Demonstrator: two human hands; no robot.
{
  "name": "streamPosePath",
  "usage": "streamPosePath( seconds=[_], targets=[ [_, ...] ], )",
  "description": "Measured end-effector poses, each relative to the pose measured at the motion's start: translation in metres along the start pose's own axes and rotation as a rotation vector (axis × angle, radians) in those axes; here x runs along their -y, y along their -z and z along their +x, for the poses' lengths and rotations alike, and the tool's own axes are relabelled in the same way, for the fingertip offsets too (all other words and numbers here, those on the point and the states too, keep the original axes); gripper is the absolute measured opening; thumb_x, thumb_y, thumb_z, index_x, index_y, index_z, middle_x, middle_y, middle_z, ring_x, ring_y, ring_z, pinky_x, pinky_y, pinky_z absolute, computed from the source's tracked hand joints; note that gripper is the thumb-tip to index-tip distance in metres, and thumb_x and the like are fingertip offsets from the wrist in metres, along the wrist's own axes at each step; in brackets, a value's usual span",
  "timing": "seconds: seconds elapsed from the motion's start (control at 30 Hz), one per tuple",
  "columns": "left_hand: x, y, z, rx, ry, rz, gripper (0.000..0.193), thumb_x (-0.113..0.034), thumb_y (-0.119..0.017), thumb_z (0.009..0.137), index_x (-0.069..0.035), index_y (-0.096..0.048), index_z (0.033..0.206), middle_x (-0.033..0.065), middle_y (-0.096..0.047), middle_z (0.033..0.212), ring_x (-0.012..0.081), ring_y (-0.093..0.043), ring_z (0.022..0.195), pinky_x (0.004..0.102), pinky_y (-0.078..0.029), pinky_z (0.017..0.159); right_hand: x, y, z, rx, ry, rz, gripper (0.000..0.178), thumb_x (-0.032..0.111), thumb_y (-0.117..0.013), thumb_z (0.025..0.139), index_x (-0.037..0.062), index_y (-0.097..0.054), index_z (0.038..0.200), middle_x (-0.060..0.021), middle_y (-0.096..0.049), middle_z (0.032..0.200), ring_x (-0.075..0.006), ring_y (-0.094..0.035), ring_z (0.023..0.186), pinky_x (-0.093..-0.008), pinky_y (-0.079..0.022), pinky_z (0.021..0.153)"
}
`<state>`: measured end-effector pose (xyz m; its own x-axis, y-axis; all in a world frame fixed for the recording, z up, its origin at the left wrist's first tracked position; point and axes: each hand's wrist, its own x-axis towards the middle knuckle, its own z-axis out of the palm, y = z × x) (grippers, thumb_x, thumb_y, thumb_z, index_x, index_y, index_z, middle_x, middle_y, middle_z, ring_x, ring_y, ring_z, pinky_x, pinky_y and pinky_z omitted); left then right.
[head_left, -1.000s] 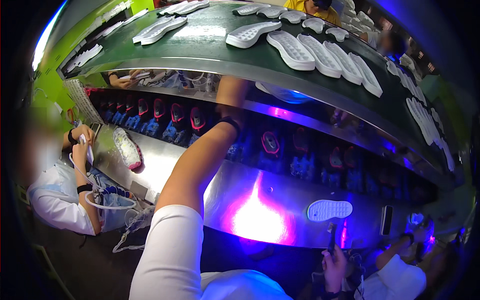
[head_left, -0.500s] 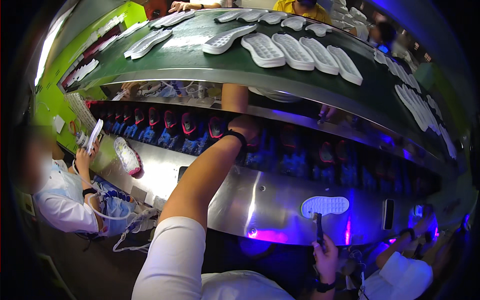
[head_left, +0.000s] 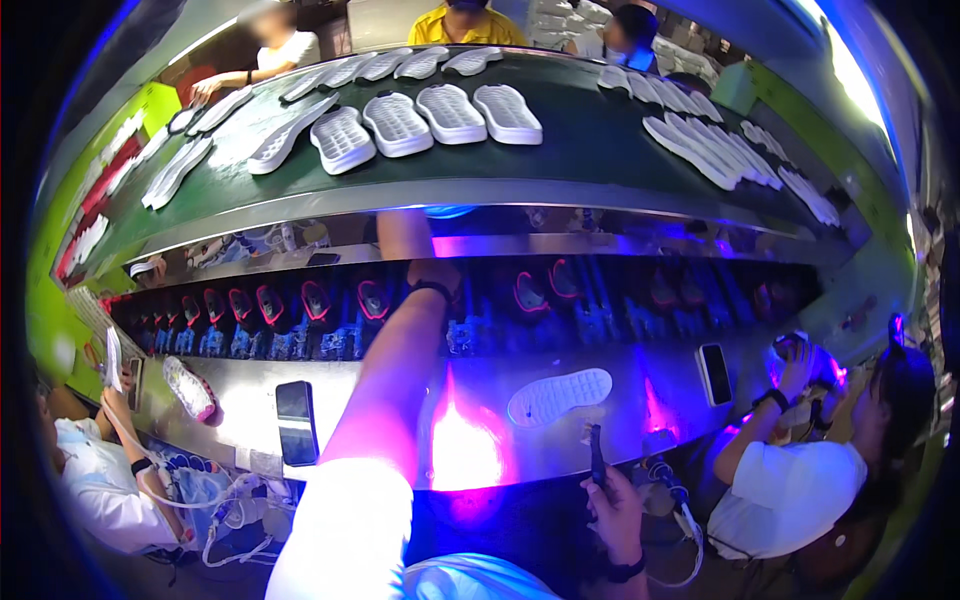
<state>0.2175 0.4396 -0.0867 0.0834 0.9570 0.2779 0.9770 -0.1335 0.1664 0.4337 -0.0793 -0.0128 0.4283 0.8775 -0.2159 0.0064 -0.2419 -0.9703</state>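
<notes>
My left arm stretches forward over the metal bench, and my left hand (head_left: 437, 274) reaches in among a row of dark shoe uppers (head_left: 315, 298) with pink-edged collars and blue lower parts. Its fingers are hidden in shadow, so any hold cannot be made out. Low on the right, my right hand (head_left: 615, 515) grips the dark handle of a brush (head_left: 597, 455). The brush head points up toward a white shoe sole (head_left: 560, 397) lying flat on the bench, just short of its near edge.
White soles (head_left: 400, 122) stand in groups on a green belt (head_left: 590, 170) beyond the uppers. On the bench lie two phones (head_left: 296, 424) and another sole with pink edging (head_left: 188, 389). Co-workers sit close at left and right (head_left: 790, 480); others are across the belt.
The whole view has swung and tilted. The brush in my right hand has come off the white sole. My left arm stays stretched into the row of uppers.
</notes>
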Motion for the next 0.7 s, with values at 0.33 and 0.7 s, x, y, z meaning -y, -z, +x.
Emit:
streamPosePath(
  seconds=[0.33,0.7],
  targets=[
    [0.009,0.202,-0.251,0.562,-0.751,0.067,0.090,-0.041,-0.074,0.070,-0.007,-0.048,0.148,0.0266,-0.068,0.103,0.0387,-0.070,0.084,0.0486,-0.056,0.075,-0.002,-0.003,0.020,0.040,0.088,0.024,0.037,0.009,-0.070,0.097,-0.0041,-0.064,0.132,-0.0035,-0.069,0.096,-0.0084,-0.063,0.076,-0.0255,-0.052,0.071],
    [0.044,0.207,-0.347,-0.027,-1.090,-0.204,0.051,-0.021,-0.074,0.078,0.001,-0.064,0.123,0.0117,-0.068,0.105,0.0273,-0.067,0.097,0.0474,-0.052,0.096,0.031,-0.042,-0.017,0.167,0.254,-0.062,0.033,0.007,-0.071,0.096,-0.0039,-0.068,0.127,-0.0039,-0.070,0.095,-0.0095,-0.064,0.082,-0.0256,-0.052,0.077]
  ],
)
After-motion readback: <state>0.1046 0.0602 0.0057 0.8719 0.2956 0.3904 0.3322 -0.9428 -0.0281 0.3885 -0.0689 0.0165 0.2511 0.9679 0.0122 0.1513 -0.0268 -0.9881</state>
